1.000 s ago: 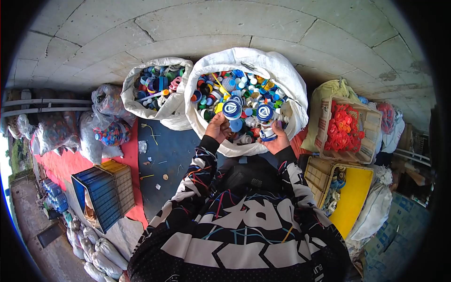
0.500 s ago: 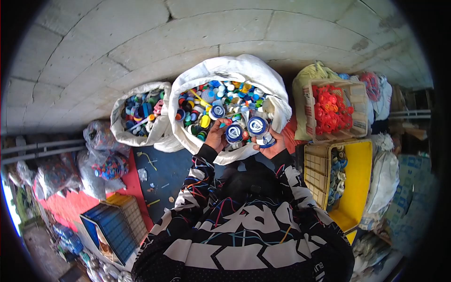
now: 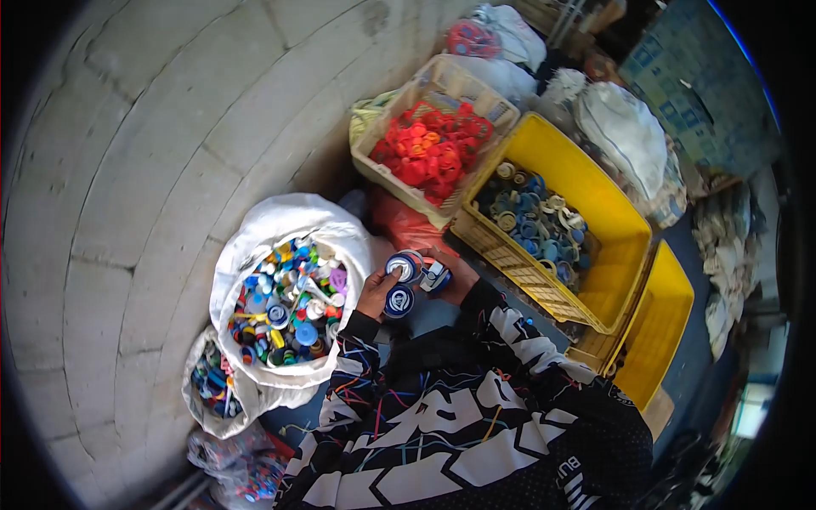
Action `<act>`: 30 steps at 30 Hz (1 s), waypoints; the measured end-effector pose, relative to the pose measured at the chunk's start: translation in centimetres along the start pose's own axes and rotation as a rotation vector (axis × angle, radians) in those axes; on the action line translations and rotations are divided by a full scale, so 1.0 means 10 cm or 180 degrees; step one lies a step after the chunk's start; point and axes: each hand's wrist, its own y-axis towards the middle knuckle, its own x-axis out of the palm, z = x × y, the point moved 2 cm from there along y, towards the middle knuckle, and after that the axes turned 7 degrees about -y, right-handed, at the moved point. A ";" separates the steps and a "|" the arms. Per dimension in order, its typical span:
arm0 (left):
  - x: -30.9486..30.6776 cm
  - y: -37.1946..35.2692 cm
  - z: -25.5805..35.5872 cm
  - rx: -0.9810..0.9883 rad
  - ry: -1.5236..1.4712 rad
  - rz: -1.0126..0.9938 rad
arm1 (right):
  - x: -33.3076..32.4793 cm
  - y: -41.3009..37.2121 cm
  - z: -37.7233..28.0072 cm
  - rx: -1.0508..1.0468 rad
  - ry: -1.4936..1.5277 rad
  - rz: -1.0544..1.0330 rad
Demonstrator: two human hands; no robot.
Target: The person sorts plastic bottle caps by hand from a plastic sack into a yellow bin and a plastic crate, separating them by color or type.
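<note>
Close together in front of my chest, both hands hold round blue-and-white caps. The thumb of my left hand [image 3: 372, 295] presses on an upper cap [image 3: 408, 265], and a lower cap [image 3: 399, 301] sits just below it, against the same hand. My right hand [image 3: 456, 276] is closed around another blue-and-white cap [image 3: 435, 277], turned on its side and touching or almost touching the upper one. Its fingers are partly hidden. To the left stands a white sack [image 3: 289, 212] full of mixed coloured caps.
A smaller sack [image 3: 240, 416] of caps adjoins the large one. At the upper right are a pale crate [image 3: 382, 170] of red plastic pieces and a yellow crate [image 3: 608, 229] with blue and white rings. Another yellow crate [image 3: 659, 319] stands behind, and a block wall [image 3: 153, 187] rises left.
My view and body have turned right, away from the sack and towards the crates. The caps have come away from above the sack, and my hands have drawn together.
</note>
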 end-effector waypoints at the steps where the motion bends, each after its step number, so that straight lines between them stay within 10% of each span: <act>1: 0.17 0.12 -0.10 -0.0114 0.0096 0.0065 | -0.14 -0.19 -0.11 -0.0117 0.0066 0.0233; 16: 2.32 1.91 -2.11 -0.1258 0.0099 -0.0586 | -3.22 -2.28 -0.53 -0.1926 0.1400 0.1765; 30: 2.81 2.71 -2.61 -0.2121 -0.0216 -0.0637 | -3.74 -2.32 -0.51 -0.2132 0.1505 0.3420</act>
